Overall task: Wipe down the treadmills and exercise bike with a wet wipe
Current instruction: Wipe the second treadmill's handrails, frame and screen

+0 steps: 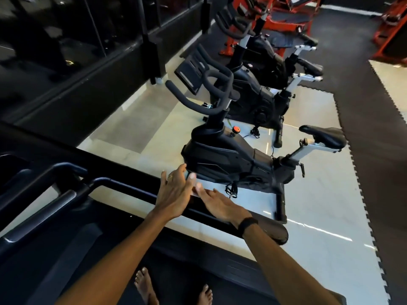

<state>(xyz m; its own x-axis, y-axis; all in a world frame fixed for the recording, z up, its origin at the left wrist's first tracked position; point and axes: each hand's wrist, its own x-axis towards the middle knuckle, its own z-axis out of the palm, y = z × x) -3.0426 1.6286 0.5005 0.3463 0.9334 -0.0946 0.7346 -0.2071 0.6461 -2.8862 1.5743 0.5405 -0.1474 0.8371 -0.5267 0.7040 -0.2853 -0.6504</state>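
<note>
Person stands barefoot on a treadmill (pixel 92 245) belt, both feet visible at the bottom edge of the view. Both arms reach forward and to the right over the treadmill's right side rail (pixel 141 192), a dark bar running diagonally across the frame. Left hand (pixel 174 192) has its fingers straight and together, a ring on one finger, palm turned toward the right. Right hand (pixel 220 205) lies palm-down with fingers extended toward the left hand's, a black band on the wrist. Between the two sets of fingertips sits a small pale patch (pixel 195 191) against the rail, possibly the wet wipe; too blurred to confirm, and cannot tell whether either hand pinches it or merely presses on it. Just beyond the rail stands the nearest exercise bike (pixel 231 159), black body, red-orange knob on top, black saddle on a white post at right, curved handlebars and a console at upper left. A second bike (pixel 259 95) stands behind it, a third farther back. Pale glossy floor tiles (pixel 319 216) carry the bikes; dark interlocking mats (pixel 374 139) border them at right. Red-framed equipment (pixel 284 18) at the top.
</note>
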